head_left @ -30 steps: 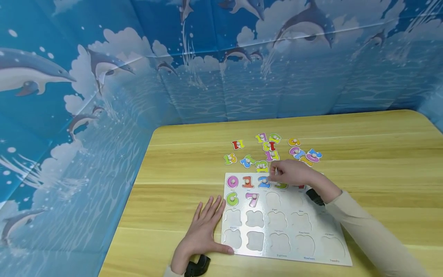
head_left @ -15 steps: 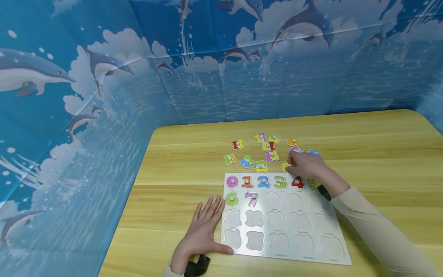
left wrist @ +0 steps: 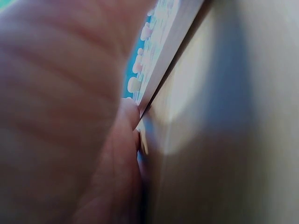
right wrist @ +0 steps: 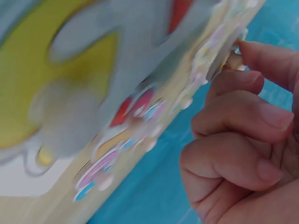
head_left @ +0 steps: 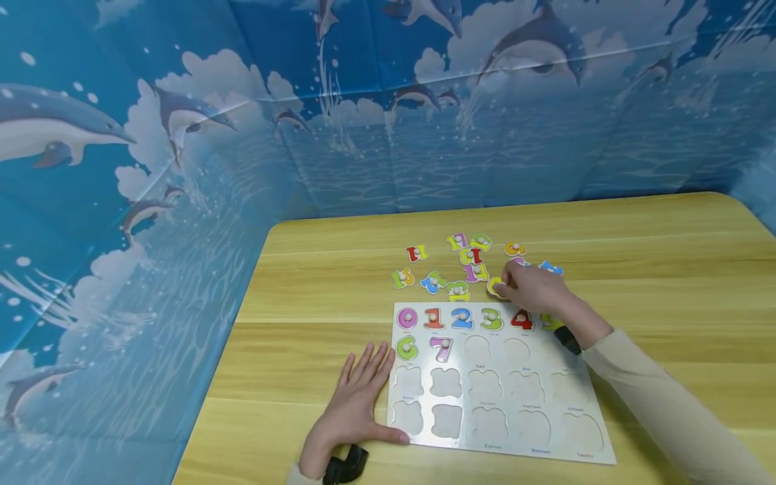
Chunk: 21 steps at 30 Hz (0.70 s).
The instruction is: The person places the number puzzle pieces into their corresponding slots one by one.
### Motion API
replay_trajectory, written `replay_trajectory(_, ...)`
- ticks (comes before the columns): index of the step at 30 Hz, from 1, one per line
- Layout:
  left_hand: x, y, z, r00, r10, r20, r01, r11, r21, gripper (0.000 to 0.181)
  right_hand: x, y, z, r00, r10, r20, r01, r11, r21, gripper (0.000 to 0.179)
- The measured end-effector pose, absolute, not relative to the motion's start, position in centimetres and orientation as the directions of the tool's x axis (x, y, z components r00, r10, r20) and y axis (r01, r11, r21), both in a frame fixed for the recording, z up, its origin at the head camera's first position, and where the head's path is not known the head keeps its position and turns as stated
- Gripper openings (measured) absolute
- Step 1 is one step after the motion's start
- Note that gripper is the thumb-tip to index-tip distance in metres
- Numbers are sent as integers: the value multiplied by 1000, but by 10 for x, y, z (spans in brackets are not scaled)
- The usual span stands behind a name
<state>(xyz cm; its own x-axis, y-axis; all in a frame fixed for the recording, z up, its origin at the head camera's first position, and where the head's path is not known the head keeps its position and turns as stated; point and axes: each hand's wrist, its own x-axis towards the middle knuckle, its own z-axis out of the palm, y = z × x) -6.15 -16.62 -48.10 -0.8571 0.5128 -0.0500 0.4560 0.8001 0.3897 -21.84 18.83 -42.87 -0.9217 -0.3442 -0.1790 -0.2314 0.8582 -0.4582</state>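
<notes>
A white number puzzle board (head_left: 485,441) lies on the table, with knobbed number pieces from zero to seven in its upper recesses. My left hand (head_left: 358,404) rests flat at the board's left side, its thumb on the near left corner and fingertips by the left edge. Past the far edge, my right hand (head_left: 536,289) pinches a yellow puzzle piece (head_left: 495,287), its figure partly covered by the fingers. In the right wrist view, thumb and index finger hold the wooden knob (right wrist: 235,60), with the piece tilted and the other fingers curled.
Loose number pieces lie beyond the board: a red-and-yellow eleven (head_left: 416,253), a blue-and-green piece (head_left: 433,283), an orange piece (head_left: 514,249) and a blue piece (head_left: 551,268) partly behind the right hand, among several others. A dolphin-print cloth (head_left: 364,135) hangs behind the table (head_left: 291,289).
Over the last second my right hand has moved right, from above the two and three to beyond the far edge. The yellow piece has since shifted slightly left in its fingers. The left hand stays put.
</notes>
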Motion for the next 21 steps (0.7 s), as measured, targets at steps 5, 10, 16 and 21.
replay_trajectory(5,-61,-166,-481,-859,510,-47,457,804,380,128,-203,178,-426,-912,-386,-140,-266,815,-516,26)
replay_trajectory(10,-60,-166,-482,-859,510,-53,458,809,369,129,-183,167,-428,-885,-447,-126,-329,795,-510,28)
replay_trajectory(16,-59,-166,-481,-859,509,-54,456,809,370,129,-166,156,-432,-842,-522,-134,-395,766,-507,30)
replay_trajectory(21,-61,-167,-481,-858,510,-59,456,810,369,129,-158,152,-438,-819,-557,-137,-430,754,-496,31)
